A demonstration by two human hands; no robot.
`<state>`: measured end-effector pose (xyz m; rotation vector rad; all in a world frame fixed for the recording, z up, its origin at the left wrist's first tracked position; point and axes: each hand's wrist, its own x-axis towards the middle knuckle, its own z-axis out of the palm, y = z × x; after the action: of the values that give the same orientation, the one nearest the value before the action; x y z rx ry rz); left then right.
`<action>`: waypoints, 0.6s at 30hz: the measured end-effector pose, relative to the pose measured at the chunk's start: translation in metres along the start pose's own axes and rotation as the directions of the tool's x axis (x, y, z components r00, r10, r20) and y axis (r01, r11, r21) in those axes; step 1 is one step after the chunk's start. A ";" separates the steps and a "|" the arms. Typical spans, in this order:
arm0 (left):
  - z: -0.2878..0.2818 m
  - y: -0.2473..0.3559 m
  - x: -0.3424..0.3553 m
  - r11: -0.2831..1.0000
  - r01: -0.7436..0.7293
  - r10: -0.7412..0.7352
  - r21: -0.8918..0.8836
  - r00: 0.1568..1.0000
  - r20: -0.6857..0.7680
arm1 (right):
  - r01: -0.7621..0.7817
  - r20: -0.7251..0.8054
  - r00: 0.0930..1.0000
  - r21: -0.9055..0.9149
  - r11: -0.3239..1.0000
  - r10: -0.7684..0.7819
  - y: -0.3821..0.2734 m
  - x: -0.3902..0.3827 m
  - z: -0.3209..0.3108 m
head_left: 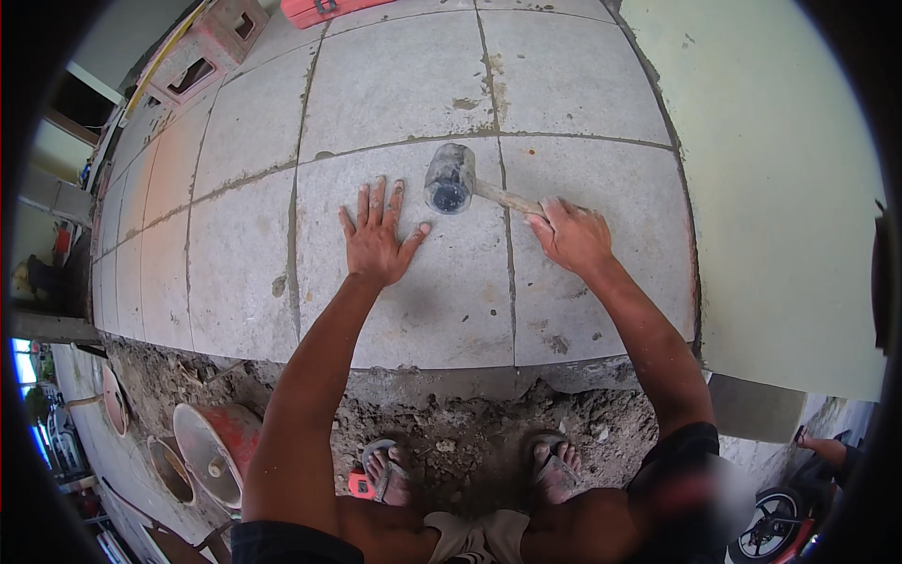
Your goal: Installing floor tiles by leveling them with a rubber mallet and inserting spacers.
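My left hand [378, 235] lies flat with fingers spread on a pale grey floor tile [413, 310]. In my right hand [575, 235] is the wooden handle of a rubber mallet [451, 180], gripped partway along. The mallet's dark, dust-smeared head is just right of my left fingertips, over the same tile. From this view I cannot tell whether the head touches the tile or hangs slightly above it. Grey mortar smears mark the tiles and the joints between them.
Broken soil and a mortar edge [451, 383] run along the tiles' near side, by my feet. Dirty buckets [221, 451] stand at lower left, and a red tape measure [361, 484] is beside my left foot. Pink stools [193, 70] and a red case [315, 9] sit far left; a pale wall [770, 207] rises at right.
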<state>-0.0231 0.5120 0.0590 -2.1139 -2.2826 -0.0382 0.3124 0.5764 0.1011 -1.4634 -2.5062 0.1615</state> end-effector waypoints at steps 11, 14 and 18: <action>-0.002 0.005 -0.004 1.000 -0.004 0.004 -0.001 1.000 -0.002 | -0.142 0.122 0.982 -0.015 0.990 0.142 -0.012 0.000 0.013; 0.005 0.003 -0.006 0.999 -0.003 0.003 0.032 1.000 0.001 | -0.160 0.034 0.987 0.076 0.984 0.158 -0.019 -0.015 0.014; 0.009 0.002 -0.003 0.999 0.001 -0.002 0.037 0.999 0.036 | -0.268 0.000 0.960 0.296 0.917 0.281 -0.009 -0.054 0.004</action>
<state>-0.0208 0.5093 0.0501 -2.1124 -2.2857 0.0429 0.3293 0.5249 0.0917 -1.6586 -2.1179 0.5220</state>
